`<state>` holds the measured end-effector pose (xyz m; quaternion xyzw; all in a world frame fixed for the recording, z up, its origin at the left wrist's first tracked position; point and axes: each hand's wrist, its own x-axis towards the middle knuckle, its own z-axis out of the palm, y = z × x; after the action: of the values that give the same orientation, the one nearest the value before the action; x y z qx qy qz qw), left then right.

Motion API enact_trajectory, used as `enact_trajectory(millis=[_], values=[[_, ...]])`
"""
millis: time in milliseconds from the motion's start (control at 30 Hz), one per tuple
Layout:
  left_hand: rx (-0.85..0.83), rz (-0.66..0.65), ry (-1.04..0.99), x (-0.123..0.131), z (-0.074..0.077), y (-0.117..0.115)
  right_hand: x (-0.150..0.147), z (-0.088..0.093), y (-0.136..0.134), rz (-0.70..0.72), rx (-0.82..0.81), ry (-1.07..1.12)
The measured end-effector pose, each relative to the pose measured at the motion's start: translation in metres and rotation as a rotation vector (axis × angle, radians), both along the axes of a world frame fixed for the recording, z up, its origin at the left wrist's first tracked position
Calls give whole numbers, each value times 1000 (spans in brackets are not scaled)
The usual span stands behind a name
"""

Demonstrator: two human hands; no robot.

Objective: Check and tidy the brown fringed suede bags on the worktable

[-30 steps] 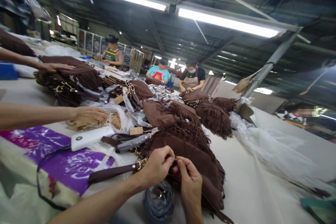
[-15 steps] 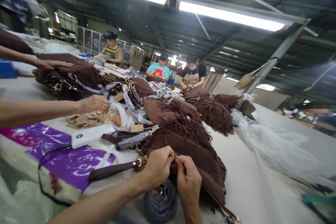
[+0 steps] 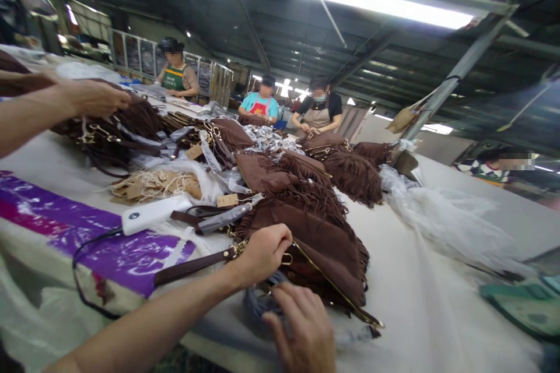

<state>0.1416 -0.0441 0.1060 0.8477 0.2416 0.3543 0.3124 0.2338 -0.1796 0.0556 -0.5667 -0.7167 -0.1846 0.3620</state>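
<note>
A brown fringed bag (image 3: pixel 315 245) lies before me, its gold zipper opening towards me. My left hand (image 3: pixel 265 250) is closed in a pinch on the bag's edge at the zipper's upper end, with a gold clip (image 3: pixel 287 259) just below the fingers. A dark wrist strap (image 3: pixel 192 268) runs out leftward behind this hand. Under the bag's opening sits a coiled strap in grey plastic wrap (image 3: pixel 256 309). My right hand (image 3: pixel 304 320) reaches over that coil, thumb and fingers apart, fingertips at its near right side. The hand partly hides the coil.
More brown fringed bags (image 3: pixel 271 172) are heaped beyond. Brown tags with white strings (image 3: pixel 153 185) lie to the left, near a white device (image 3: pixel 153 214) with a black cable. Another person's hand (image 3: pixel 96 98) is at far left. Clear plastic (image 3: pixel 446 227) lies at right.
My right hand has left the zipper edge and moved down to the coiled strap, its fingers spreading. My left hand still pinches the bag. The other person's hand has left the tags.
</note>
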Motion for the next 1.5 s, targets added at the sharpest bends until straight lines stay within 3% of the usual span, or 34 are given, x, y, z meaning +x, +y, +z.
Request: enact_trajectory(millis=[67,200,300,400,500,633,733,800,867,1000,1100,1267,1333,1400,1433,1500], values=[[58,-33,22,-4,4,2,-14,-9,-11,1,-40,-110],[313,-153,101,-18,7,6,-29,-25,-13,-73,-162,-42],[503,-96,228,-32,5,13,-23,-27,-13,-42,-270,8],[488,-29,362,-42,7,24,-11,-18,-19,5,-219,-12],[431,-50,333,-42,25,28,2,-4,-20,-11,-75,-28],[400,-117,227,-34,57,27,24,12,6,-233,-8,-29],[342,-193,209,-27,67,30,44,17,42,-513,-94,42],[271,-234,189,-25,64,36,54,16,61,-585,-109,86],[171,-289,165,-28,56,44,61,13,72,-560,-109,98],[45,-402,210,-42,36,51,64,4,66,-502,-165,102],[205,-402,325,-50,19,45,56,1,47,-435,-263,85],[491,-258,477,-51,-3,33,53,6,-9,-238,-393,79],[542,-237,500,-50,-5,31,74,7,-37,-202,-358,164],[557,-233,506,-49,-4,30,108,7,-57,-396,-257,240],[557,-231,507,-49,-3,30,125,6,-63,-468,-273,214],[553,-225,516,-48,-1,30,156,4,-65,-463,-414,160]])
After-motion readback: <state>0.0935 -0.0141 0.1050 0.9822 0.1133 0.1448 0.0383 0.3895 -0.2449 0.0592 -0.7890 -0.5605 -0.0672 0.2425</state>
